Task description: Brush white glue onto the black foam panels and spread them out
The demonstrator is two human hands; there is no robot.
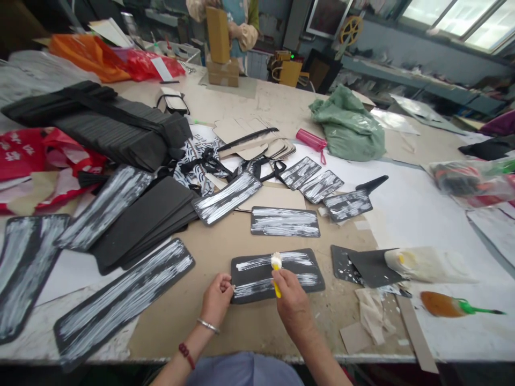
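In front of me lies a black rectangular panel (257, 276) with rounded corners and two streaky white bands along it. My left hand (219, 292) has its fingers closed on the panel's lower left edge. My right hand (292, 292) grips a small yellow-handled brush (276, 262), whose white-coated head touches the upper band. Just beyond is another white-streaked panel (285, 221). A long coated panel (124, 300) lies to the left, beside a stack of uncoated black panels (148, 220).
At right are a whitish container on its side (426, 264) and a bottle of amber liquid (442, 304) with a green nozzle. Strapped black sheets (132, 123) fill the left. A green plastic bag (350, 123) sits farther back. Across the table stands another person (237, 27) by cardboard boxes.
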